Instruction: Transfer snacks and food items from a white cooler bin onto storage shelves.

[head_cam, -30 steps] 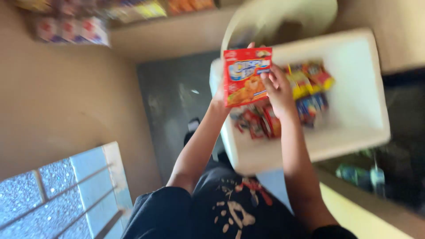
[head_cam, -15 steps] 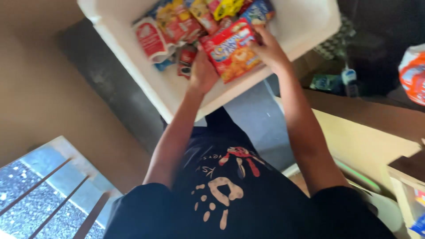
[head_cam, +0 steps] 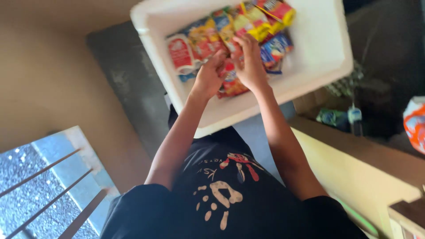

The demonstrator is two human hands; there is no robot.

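Note:
A white foam box (head_cam: 318, 53) sits in front of me, holding several colourful snack packets (head_cam: 201, 42) stood in a row. Both my hands are down inside it. My left hand (head_cam: 207, 79) and my right hand (head_cam: 250, 62) are closed together on a red and orange snack packet (head_cam: 231, 85), pressed in among the others near the box's front wall. My fingers hide most of that packet. A red and white packet (head_cam: 179, 53) stands at the left end of the row and yellow ones (head_cam: 254, 20) at the back.
A small bottle (head_cam: 354, 116) and a green packet (head_cam: 330, 117) lie on a dark surface right of the box. An orange and white object (head_cam: 415, 124) is at the right edge. Metal railing bars (head_cam: 48, 186) cross the lower left. A tan wall (head_cam: 48, 79) stands on the left.
The red packet, held up in both hands above the box, has come down into the row of packets. The view has tilted, so the box now sits higher in the frame.

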